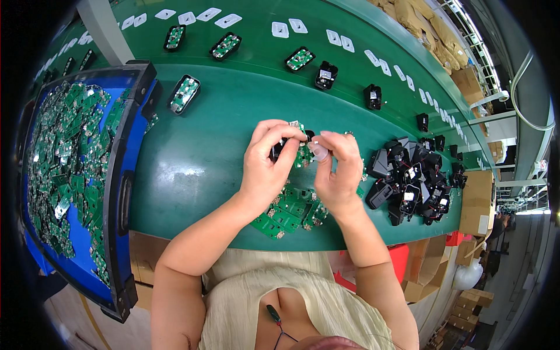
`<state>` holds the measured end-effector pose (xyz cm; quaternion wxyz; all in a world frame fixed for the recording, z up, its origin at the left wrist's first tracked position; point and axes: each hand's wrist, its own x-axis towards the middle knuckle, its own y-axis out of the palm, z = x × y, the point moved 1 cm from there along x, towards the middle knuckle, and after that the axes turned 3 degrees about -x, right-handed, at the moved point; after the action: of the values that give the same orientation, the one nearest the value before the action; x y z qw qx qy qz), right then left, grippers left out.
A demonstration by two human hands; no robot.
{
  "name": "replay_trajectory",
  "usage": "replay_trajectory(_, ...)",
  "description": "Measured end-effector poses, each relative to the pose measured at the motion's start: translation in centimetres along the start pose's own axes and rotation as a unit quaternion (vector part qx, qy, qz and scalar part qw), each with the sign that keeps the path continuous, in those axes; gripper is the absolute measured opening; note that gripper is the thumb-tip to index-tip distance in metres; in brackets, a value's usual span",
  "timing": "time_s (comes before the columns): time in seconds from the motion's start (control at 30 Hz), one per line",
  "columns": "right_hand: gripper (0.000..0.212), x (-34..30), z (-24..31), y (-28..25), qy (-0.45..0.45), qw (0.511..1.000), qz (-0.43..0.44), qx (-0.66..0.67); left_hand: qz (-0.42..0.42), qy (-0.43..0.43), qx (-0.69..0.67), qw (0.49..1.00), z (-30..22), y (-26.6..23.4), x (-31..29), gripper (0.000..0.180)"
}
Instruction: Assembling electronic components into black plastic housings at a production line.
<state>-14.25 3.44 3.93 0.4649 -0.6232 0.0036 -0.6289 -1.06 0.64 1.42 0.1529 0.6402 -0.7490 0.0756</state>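
Over the middle of the green bench, my left hand curls round a black plastic housing. A green circuit board shows between my hands, against that housing; how far it sits inside is hidden by my fingers. My right hand is closed at the board's right side, fingers pinched together near a small black and white part. A translucent cover wraps one of its fingertips. What those fingers grip is too small to tell. Below my wrists lies a loose pile of green circuit boards.
At left stands a blue, black-rimmed bin heaped with circuit boards. Black housings are piled at right. One housing with a board lies by the bin. Along the far green strip sit more housings and white pieces. Cardboard boxes stand right.
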Motion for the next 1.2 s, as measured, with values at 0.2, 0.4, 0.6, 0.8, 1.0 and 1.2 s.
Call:
replay_trajectory(0.2,0.055,2.6,-0.1,-2.0,-0.047,0.983,0.164,-0.068,-0.011,0.033,0.031,0.999,-0.5,0.4,-0.1,0.012)
replay_trajectory(0.4,0.057,3.7,1.4,-2.1,-0.107,0.954,0.262,-0.096,-0.034,0.015,0.048,0.998,-0.4,0.2,-0.3,0.015)
replay_trajectory(0.6,0.041,2.8,-0.1,-2.0,0.027,0.976,0.214,0.009,-0.013,-0.002,-0.023,1.0,0.2,-0.1,0.2,0.012)
replay_trajectory(0.8,0.013,1.5,-0.3,-1.2,0.209,0.958,0.14,0.141,-0.003,-0.153,-0.132,0.979,-0.5,-0.2,-0.1,0.006)
replay_trajectory(1.0,0.013,0.3,-1.6,-0.4,0.245,0.933,0.091,0.247,0.014,-0.118,-0.101,0.988,-0.4,0.0,-0.1,0.008)
replay_trajectory(1.2,0.017,1.5,-1.6,-1.5,0.144,0.968,0.136,0.155,0.033,-0.116,-0.093,0.988,-1.1,-0.2,0.1,0.027)
